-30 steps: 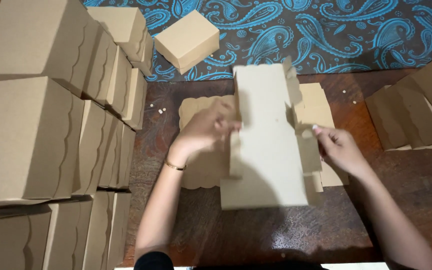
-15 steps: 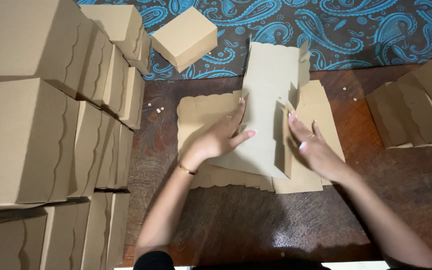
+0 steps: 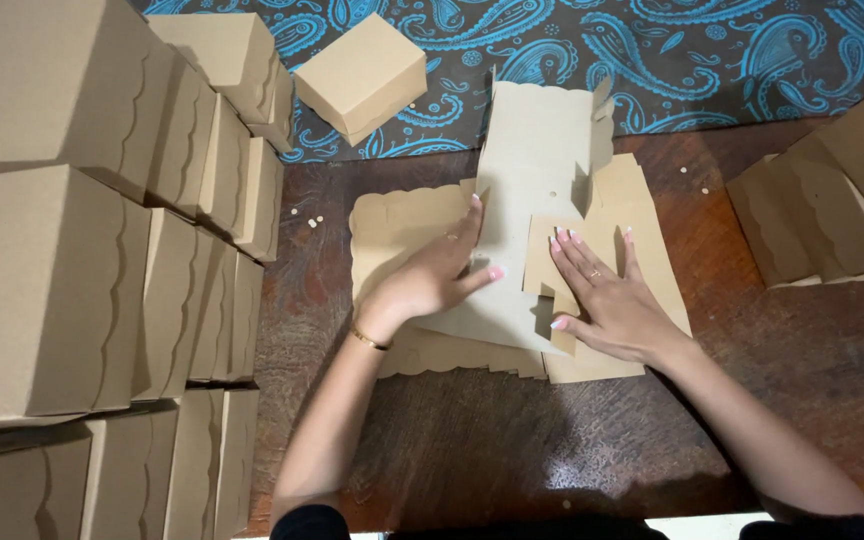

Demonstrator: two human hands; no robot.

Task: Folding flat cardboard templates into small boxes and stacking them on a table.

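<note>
A flat brown cardboard box blank (image 3: 532,160) lies on a small pile of similar blanks (image 3: 402,225) with scalloped edges, on a dark wooden table (image 3: 472,440). My left hand (image 3: 437,275) presses flat on the blank's left side, fingers spread. My right hand (image 3: 607,295) presses a folded side flap down on its right. Neither hand grips anything; both lie palm down.
Stacks of assembled brown boxes (image 3: 72,230) fill the left side. One closed box (image 3: 362,75) sits at the back on a blue paisley cloth (image 3: 702,50). More folded boxes (image 3: 832,200) lie at the right.
The blank was held up off the table by both hands; it has been laid flat on the pile and both hands now press on it.
</note>
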